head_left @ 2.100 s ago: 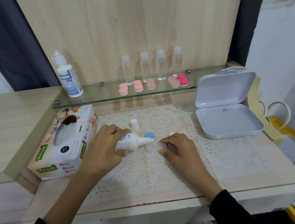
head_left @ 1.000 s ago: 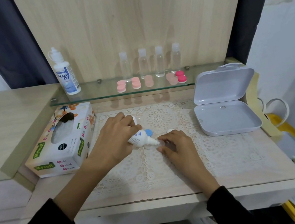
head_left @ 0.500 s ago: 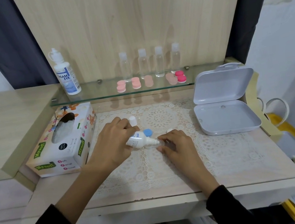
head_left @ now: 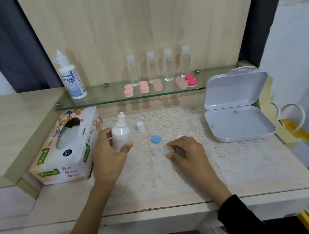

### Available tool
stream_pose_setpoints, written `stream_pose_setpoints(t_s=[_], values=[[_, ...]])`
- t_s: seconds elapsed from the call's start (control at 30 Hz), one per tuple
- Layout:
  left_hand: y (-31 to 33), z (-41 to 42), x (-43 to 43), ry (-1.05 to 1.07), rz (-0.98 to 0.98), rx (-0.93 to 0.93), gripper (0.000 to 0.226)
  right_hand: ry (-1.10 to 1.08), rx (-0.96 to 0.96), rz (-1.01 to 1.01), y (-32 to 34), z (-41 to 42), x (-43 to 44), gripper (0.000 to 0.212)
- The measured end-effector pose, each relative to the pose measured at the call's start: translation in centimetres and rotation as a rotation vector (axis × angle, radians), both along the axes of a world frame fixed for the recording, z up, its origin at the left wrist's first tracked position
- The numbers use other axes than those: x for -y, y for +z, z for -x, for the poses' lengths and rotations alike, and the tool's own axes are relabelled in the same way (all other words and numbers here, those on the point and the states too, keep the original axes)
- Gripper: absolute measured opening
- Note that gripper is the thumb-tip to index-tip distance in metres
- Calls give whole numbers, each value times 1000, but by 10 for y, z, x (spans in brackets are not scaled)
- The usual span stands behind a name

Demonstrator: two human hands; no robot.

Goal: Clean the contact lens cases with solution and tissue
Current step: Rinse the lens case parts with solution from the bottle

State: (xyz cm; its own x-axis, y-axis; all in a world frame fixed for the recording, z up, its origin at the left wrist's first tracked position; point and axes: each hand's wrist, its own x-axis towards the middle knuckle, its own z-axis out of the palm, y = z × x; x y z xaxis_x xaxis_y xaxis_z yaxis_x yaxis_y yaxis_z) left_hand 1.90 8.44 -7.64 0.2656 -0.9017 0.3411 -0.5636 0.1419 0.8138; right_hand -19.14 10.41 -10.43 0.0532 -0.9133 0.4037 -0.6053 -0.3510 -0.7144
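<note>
Setup's a pale wood bench (head_left: 164, 203) with a lacy mat (head_left: 231, 157) over it, backed by a tall matching wood panel (head_left: 142, 16). A glass shelf (head_left: 105, 99) runs along the foot of that panel. Dark curtains (head_left: 9, 49) hang either side, with white walls (head_left: 299, 29) beyond. On the left there's a higher wood cabinet top (head_left: 6, 126) with what look like drawers (head_left: 0, 206) below, bit blurry though. The light's soft and even.

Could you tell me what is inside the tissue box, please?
White tissue shows through the oval opening of the tissue box; the cardboard walls hide how much is left.
</note>
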Motion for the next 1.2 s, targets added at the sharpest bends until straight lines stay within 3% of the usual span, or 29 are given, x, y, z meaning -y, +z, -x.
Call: stream_pose_setpoints(t_s=[0.53, 0.73, 0.83, 0.93, 1.03, 1.2], values=[[-16, 6, -6, -30, 17, -334, 59, -3, 42, -3, 1, -2, -3, 20], [-19, 22, -30, 140, 140, -514, 56, 5, 39, -9, 0, -1, -3, 21], [-13, 36, -47, 166, 293, -423, 39, 5, 45, -12, 1, -2, -3, 20], [-6, 46, -47, -77, 331, -249, 24, -4, 39, -6, 1, -2, -3, 20], [-6, 49, -29, -309, 237, 19, 40, -4, 24, 0, 1, -2, -2, 20], [-13, 48, 7, -456, 27, 393, 72, -8, 20, 2, 1, -3, -2, 20]])
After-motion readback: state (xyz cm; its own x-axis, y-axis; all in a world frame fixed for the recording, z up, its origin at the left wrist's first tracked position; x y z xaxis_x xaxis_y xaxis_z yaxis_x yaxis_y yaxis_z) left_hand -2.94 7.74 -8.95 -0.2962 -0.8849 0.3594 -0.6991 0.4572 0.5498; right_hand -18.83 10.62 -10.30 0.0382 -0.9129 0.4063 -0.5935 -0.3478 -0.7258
